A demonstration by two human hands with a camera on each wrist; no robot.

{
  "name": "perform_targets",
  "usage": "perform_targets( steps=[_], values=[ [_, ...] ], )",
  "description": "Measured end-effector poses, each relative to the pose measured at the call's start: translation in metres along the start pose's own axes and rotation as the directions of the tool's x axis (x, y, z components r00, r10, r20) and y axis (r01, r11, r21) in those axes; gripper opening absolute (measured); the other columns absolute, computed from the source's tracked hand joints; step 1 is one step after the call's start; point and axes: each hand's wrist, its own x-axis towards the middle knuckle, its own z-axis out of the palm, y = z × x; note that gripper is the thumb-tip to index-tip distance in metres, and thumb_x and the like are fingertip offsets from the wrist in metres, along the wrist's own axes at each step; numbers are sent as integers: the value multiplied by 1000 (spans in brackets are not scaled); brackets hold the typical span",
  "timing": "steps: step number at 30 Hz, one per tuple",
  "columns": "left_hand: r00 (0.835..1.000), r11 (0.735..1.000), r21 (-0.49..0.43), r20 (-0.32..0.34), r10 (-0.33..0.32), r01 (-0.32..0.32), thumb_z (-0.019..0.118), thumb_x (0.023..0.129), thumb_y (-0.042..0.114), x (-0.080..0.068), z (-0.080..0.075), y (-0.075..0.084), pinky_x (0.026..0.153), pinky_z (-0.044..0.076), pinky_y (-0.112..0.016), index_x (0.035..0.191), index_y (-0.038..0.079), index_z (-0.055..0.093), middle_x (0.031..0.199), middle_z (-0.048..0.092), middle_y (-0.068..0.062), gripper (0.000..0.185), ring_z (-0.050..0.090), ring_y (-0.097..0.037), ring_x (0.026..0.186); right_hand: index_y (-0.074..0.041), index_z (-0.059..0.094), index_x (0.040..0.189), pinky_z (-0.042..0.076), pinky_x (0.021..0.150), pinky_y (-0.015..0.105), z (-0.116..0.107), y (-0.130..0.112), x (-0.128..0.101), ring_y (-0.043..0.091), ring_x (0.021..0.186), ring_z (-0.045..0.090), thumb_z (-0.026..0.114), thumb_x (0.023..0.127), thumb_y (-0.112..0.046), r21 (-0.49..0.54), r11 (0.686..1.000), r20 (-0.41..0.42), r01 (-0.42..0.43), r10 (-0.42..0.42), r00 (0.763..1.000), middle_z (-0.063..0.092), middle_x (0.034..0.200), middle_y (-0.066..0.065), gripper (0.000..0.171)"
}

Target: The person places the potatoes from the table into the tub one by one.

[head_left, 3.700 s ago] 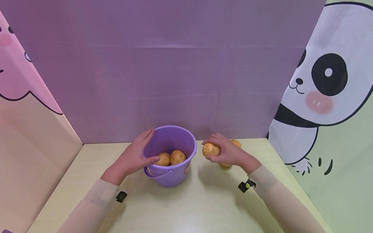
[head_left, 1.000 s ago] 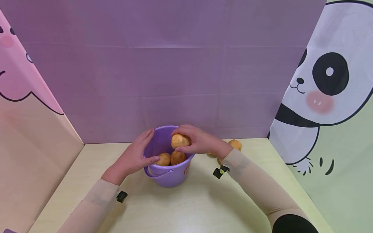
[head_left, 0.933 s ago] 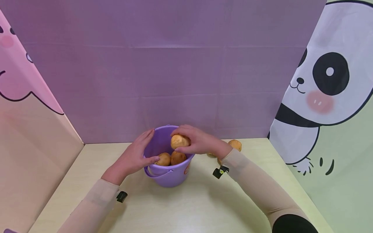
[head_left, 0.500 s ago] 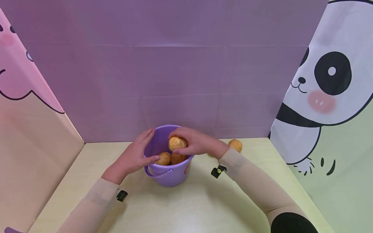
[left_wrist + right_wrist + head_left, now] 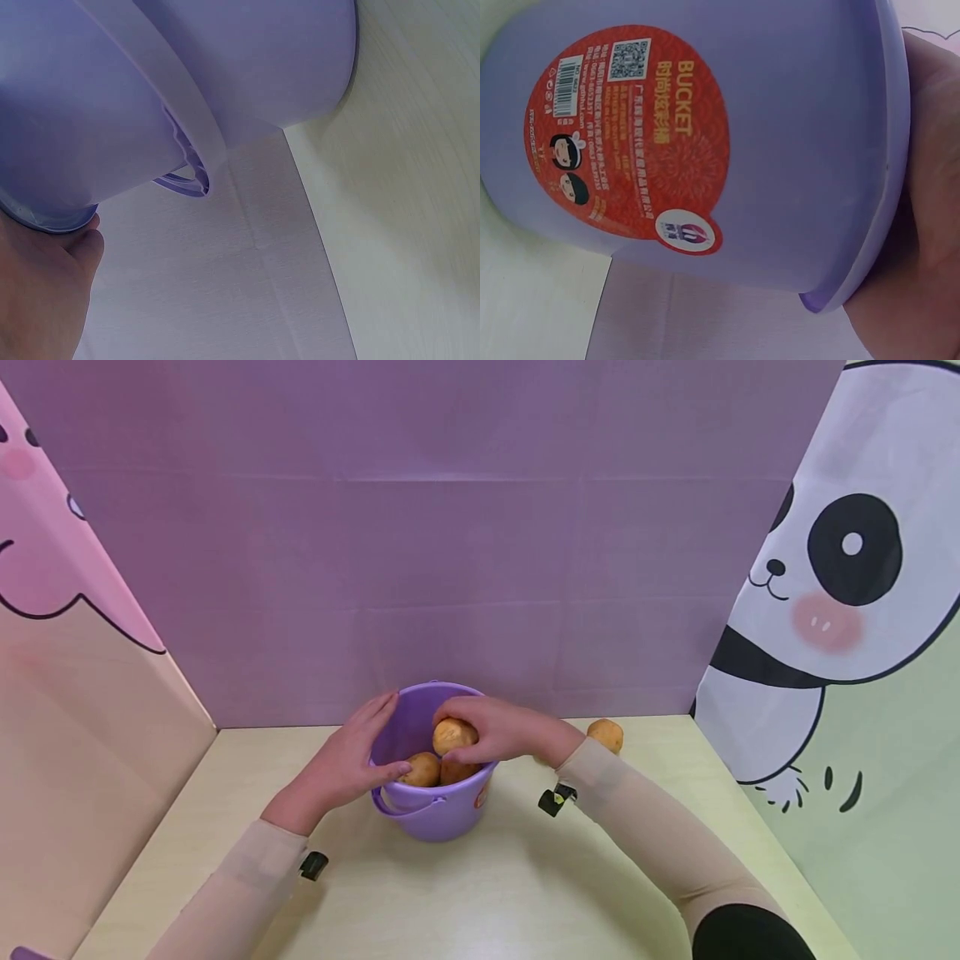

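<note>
A purple bucket (image 5: 431,828) stands upright on the table, with two potatoes visible at its bottom, a left one (image 5: 422,769) and a partly covered right one (image 5: 459,772). My right hand (image 5: 498,727) reaches over the bucket's right rim and grips another potato (image 5: 453,736) between thumb and fingers, just above the others. On the left side, my left hand (image 5: 345,768) holds the rim, its thumb lying over the edge. The left wrist view has the bucket's handle (image 5: 184,90) hanging down; the right wrist view has a red label (image 5: 630,135) on the wall.
To the right of the bucket, a potato (image 5: 606,736) lies near the back of the pale table (image 5: 480,902). Something more behind my right wrist is mostly hidden. A purple wall (image 5: 465,543) rises directly behind the table, with cartoon-printed panels on both sides.
My right hand has carried its potato leftwards from beside the bucket to over its mouth, then lowered it inside. My left hand has kept its place on the rim.
</note>
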Motion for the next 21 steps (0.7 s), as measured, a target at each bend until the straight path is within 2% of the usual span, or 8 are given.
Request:
perform_targets(
  steps=[17,21],
  values=[
    [1000,1000,1,0,-5,5,80,96,50,0,0,0,129,30,-67,172,-4,28,180,27,-22,107,24,-45,166,-12,69,129,54,91,27,-1,0,4,11,102,64,78,98,-37,-40,998,98,-50,53,994,69,115,-4,40],
    [1000,1000,3,4,-7,7,79,96,54,-1,-1,0,129,29,-67,173,-4,27,180,26,-22,109,23,-45,166,-9,70,128,54,94,27,-1,-1,4,12,103,64,79,99,-34,-33,997,116,-63,67,991,70,117,0,40]
  ],
)
